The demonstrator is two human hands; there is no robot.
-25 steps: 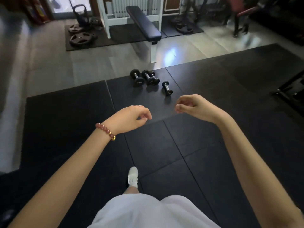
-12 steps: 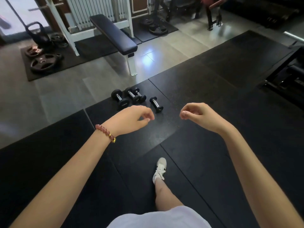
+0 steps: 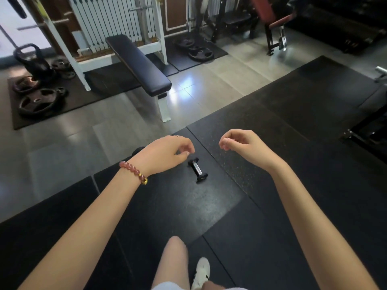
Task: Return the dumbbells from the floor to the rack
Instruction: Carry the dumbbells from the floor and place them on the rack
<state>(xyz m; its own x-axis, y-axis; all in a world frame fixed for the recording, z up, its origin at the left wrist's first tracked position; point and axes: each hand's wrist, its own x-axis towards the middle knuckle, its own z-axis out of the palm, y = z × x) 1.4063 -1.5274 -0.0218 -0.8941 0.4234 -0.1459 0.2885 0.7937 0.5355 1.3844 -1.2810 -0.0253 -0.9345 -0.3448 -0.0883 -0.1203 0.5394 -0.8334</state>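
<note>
The black rubber mat floor (image 3: 178,206) carries a small black chrome-handled dumbbell (image 3: 198,170); black iron weight plates (image 3: 37,102) lie at ten o'clock.

Daylight enters from the blown-out window (image 3: 8,19) at the upper left and throws a white glare patch on the glossy grey floor tiles (image 3: 186,88) beside the black padded bench with white legs (image 3: 142,65), while the black speckled rubber mats (image 3: 293,114) and the far right corner stay dim. The small black dumbbell with a chrome handle (image 3: 198,170) shows a thin glint and looks fairly sharp, but the wide-angle lens bows the white ribbed radiator (image 3: 109,19), and the red padded seat (image 3: 265,10) near the upper right edge is softly blurred.
</note>
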